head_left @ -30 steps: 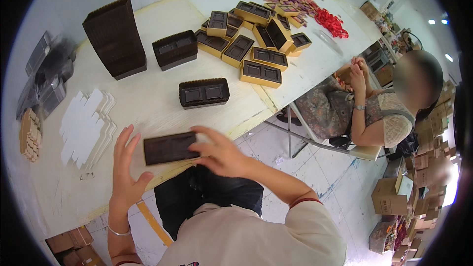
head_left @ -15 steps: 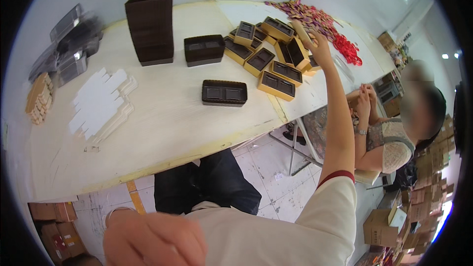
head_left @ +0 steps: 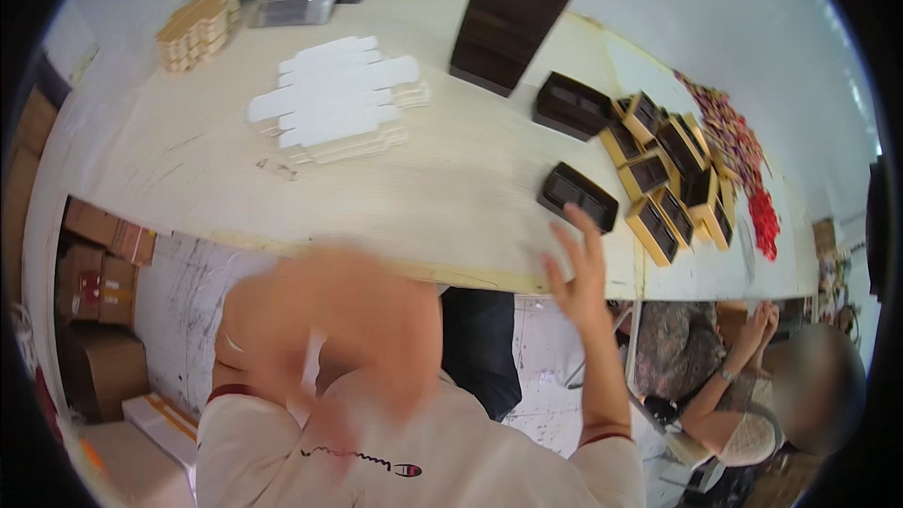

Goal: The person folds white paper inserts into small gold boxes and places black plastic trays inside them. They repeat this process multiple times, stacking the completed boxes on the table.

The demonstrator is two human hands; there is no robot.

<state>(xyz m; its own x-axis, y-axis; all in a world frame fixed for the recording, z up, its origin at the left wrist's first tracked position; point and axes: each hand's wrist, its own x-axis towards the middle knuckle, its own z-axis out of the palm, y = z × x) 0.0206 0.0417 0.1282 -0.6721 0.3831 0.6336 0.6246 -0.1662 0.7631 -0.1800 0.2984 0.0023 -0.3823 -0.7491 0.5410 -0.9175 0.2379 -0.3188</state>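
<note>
Hovering spread-fingered and empty, the right hand (head_left: 576,268) nears the dark tray (head_left: 578,196) by the bench (head_left: 451,198) front edge; the left hand (head_left: 329,320) is probably that blur, grip unreadable.

A single head-worn fisheye view looks steeply down and forward over the person's own chest onto a pale worktop (head_left: 442,179), whose near edge runs across the middle and whose far edge bows along the top. The raised right hand (head_left: 576,268) sits close to the lens; the left arm (head_left: 329,320) is a near blur. Straight edges bend toward the dark rim.
</note>
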